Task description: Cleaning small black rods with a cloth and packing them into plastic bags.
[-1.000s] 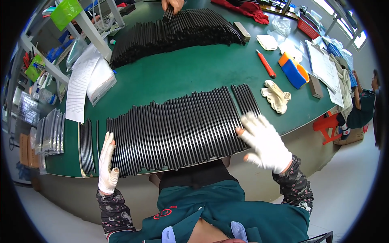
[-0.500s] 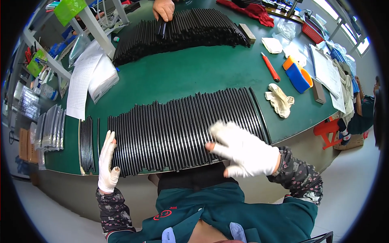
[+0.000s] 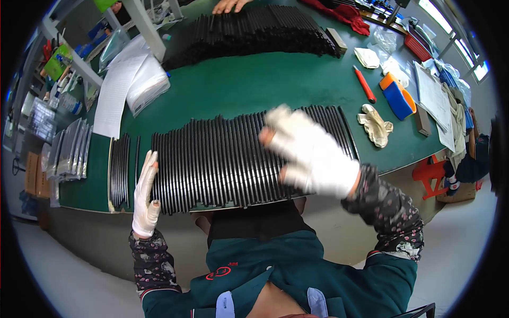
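Observation:
A long row of thin black rods (image 3: 222,159) lies side by side on the green table (image 3: 265,85) in front of me. My left hand (image 3: 144,199), in a white glove, rests flat against the left end of that row, fingers straight. My right hand (image 3: 313,153), also gloved white, hovers blurred above the right half of the row with fingers spread and holds nothing. A smaller bundle of black rods (image 3: 119,169) lies apart at the far left.
A second long row of black rods (image 3: 254,32) lies across the far side, where another person's hand (image 3: 228,5) touches it. White sheets (image 3: 127,85), a red knife (image 3: 365,85), a blue-orange block (image 3: 397,98) and a spare glove (image 3: 375,124) lie around.
My right hand has lifted off the right end of the row and swung leftward and up over its middle. My left hand stays at the left end.

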